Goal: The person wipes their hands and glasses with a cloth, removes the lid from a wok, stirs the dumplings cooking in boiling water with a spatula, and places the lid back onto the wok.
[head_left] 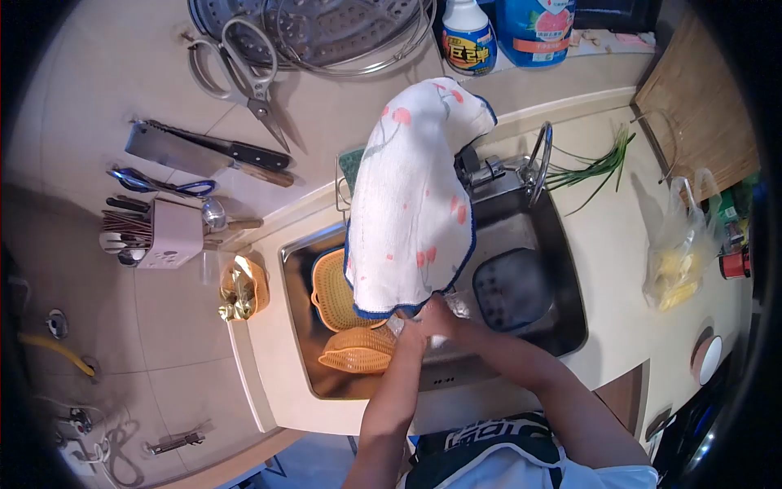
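A white towel (411, 196) with red flower prints and a blue hem stretches out over the sink (578, 285), its far corner curling to the right. At its near edge my left hand (413, 323) and my right hand (438, 318) are close together, closed on the hem. The fingertips are partly hidden by the cloth. Below the towel, a yellow plastic basket (330, 281) and a tilted orange basket (356, 352) are in the left part of the sink. Something whitish and shiny, too small to name, shows beside both hands.
A dark square basin (513, 289) sits in the right part of the sink, near the faucet (542, 159). Green onions (603, 159) and a plastic bag (680, 253) lie on the right counter. Scissors (244, 77), a cleaver (183, 151) and a utensil holder (175, 232) are at the left.
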The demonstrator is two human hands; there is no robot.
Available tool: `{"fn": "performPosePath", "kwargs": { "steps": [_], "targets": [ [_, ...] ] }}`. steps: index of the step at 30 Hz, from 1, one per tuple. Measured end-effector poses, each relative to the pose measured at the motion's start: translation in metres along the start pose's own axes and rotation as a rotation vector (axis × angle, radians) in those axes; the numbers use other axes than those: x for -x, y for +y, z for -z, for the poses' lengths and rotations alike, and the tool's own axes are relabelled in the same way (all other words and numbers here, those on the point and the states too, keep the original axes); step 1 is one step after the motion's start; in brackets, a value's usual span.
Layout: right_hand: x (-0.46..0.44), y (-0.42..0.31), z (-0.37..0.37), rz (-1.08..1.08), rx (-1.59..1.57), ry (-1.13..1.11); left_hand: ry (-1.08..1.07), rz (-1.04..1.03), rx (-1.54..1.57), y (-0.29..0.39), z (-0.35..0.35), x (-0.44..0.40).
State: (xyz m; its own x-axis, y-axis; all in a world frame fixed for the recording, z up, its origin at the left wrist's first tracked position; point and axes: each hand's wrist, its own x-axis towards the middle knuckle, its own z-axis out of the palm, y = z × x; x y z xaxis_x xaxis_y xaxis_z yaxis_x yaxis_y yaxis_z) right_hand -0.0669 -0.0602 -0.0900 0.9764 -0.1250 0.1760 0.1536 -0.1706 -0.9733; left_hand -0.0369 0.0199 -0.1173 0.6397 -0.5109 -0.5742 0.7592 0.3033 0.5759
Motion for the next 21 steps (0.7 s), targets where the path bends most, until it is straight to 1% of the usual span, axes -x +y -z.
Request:
{"fn": "performPosePath", "kwargs": {
  "steps": [1, 2, 3, 4, 5, 6, 7, 8, 9, 11, 12, 13, 15, 16, 18, 19, 21],
  "targets": [
    [-0.007, 0.006, 0.002, -0.119, -0.208, -0.002, 0.069, 0.092, 0.122, 0.003, -0.012, 0.006],
    [-0.012, 0.018, 0.002, -0.239, -0.147, 0.03, 0.137, 0.181, 0.245, 0.006, -0.02, 0.01],
    [-0.018, 0.009, 0.015, -0.237, -0.151, 0.026, 0.201, 0.265, 0.366, 0.009, -0.024, 0.011],
    [-0.026, -0.012, 0.037, -0.067, -0.041, 0.073, 0.261, 0.2, 0.222, 0.007, -0.022, 0.011],
    [-0.025, -0.023, 0.048, 0.098, 0.067, 0.116, 0.266, 0.197, 0.227, 0.006, -0.021, 0.015],
    [-0.022, -0.008, 0.044, 0.096, 0.064, 0.106, 0.3, 0.215, 0.085, 0.005, -0.019, 0.02],
    [-0.024, 0.02, 0.035, 0.087, 0.377, 0.07, 0.328, 0.227, -0.059, 0.006, -0.018, 0.022],
    [-0.026, 0.035, 0.029, 0.08, 0.691, 0.036, 0.28, 0.327, 0.038, 0.009, -0.007, 0.021],
    [-0.02, 0.034, 0.027, 0.079, 0.687, 0.027, 0.288, 0.327, 0.045, 0.01, 0.01, 0.017],
    [-0.005, 0.016, 0.033, -0.154, 0.328, -0.385, 0.07, 0.263, 0.236, 0.008, 0.034, 0.008],
    [-0.009, -0.039, 0.048, -0.152, 0.384, -0.551, 0.208, 0.182, 0.19, 0.009, 0.026, 0.006],
    [0.004, -0.037, 0.035, -0.147, 0.079, -0.439, 0.201, 0.18, 0.2, 0.006, 0.023, 0.003],
    [0.011, -0.041, 0.021, 0.031, 0.182, -0.446, 0.174, 0.185, 0.26, -0.001, 0.017, -0.001],
    [0.014, -0.043, 0.018, 0.032, 0.184, -0.447, 0.163, 0.187, 0.284, -0.003, 0.015, -0.003],
    [0.014, -0.047, 0.014, -0.079, 0.332, -0.384, 0.141, 0.186, 0.322, -0.004, 0.014, -0.006],
    [0.013, -0.041, 0.008, -0.078, 0.328, -0.381, 0.134, 0.189, 0.339, -0.005, 0.015, -0.007],
    [0.011, -0.015, -0.007, 0.169, 0.566, -0.056, 0.119, 0.2, 0.381, -0.012, 0.016, -0.006]
  ]
}}
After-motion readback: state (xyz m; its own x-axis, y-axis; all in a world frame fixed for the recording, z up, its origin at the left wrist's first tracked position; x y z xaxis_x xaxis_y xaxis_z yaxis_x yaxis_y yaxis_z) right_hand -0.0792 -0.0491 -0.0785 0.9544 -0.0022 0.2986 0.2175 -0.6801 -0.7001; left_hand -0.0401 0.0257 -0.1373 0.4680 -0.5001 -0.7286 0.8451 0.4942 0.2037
